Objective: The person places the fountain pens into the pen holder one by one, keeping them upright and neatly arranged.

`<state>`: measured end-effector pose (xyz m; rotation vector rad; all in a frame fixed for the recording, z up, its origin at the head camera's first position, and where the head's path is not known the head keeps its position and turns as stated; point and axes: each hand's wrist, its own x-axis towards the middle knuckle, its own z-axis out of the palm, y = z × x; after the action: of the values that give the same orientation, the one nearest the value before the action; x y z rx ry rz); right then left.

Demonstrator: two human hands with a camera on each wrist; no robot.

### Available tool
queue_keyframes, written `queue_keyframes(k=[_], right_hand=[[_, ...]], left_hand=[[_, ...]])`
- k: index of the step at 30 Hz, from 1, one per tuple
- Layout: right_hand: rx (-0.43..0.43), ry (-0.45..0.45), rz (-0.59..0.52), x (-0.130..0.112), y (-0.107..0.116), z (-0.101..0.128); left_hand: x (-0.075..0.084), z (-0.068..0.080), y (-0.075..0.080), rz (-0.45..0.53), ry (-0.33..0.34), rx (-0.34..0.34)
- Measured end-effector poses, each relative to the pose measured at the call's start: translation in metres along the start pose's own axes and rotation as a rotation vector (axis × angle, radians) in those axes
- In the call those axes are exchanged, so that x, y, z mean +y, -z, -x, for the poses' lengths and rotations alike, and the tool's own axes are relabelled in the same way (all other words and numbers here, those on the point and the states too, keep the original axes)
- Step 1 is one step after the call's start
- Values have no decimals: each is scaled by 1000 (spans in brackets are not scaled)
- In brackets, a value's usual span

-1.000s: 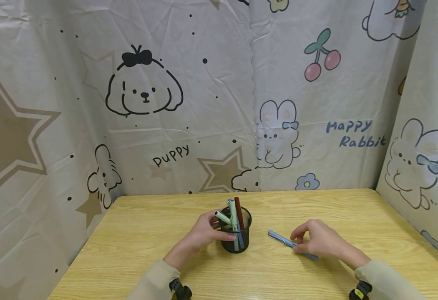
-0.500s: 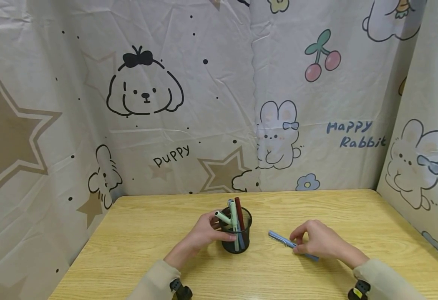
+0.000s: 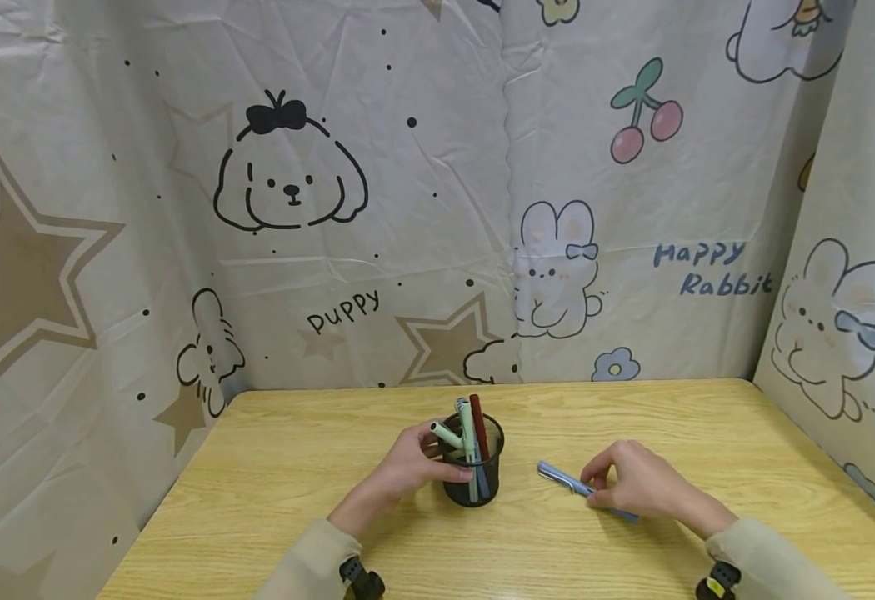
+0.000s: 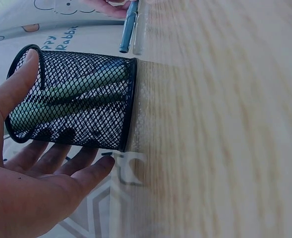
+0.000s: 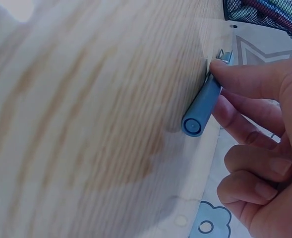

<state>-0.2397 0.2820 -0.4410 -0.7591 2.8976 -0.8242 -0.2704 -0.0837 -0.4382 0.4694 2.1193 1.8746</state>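
Note:
A black mesh pen holder (image 3: pixel 457 492) stands upright on the table, left of the middle. My left hand (image 3: pixel 413 467) grips it from the left, its thumb at the rim and its other fingers along the far side in the left wrist view. Inside are pale green pens (image 3: pixel 467 429), a dark red pen (image 3: pixel 477 425) and something blue, seen through the mesh. To the right, a blue pen (image 3: pixel 557 477) with a clip lies slantwise on the wood. My right hand (image 3: pixel 636 479) pinches this pen between thumb and fingers; the right wrist view shows its round end (image 5: pixel 192 126).
The wooden table (image 3: pixel 295 425) ends at a hanging cloth (image 3: pixel 437 250) with printed animals and stars, behind it and along both sides. A wrist strap with a dark device (image 3: pixel 362 579) sits on the left sleeve, another (image 3: pixel 718 581) on the right.

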Motion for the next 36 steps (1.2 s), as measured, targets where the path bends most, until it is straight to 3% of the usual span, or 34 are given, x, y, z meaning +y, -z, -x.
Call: queue_keyframes(k=[36], right_hand=[[-42,-21,12,-2,4,0]], left_hand=[[-1,0,1,7,-10,-11]])
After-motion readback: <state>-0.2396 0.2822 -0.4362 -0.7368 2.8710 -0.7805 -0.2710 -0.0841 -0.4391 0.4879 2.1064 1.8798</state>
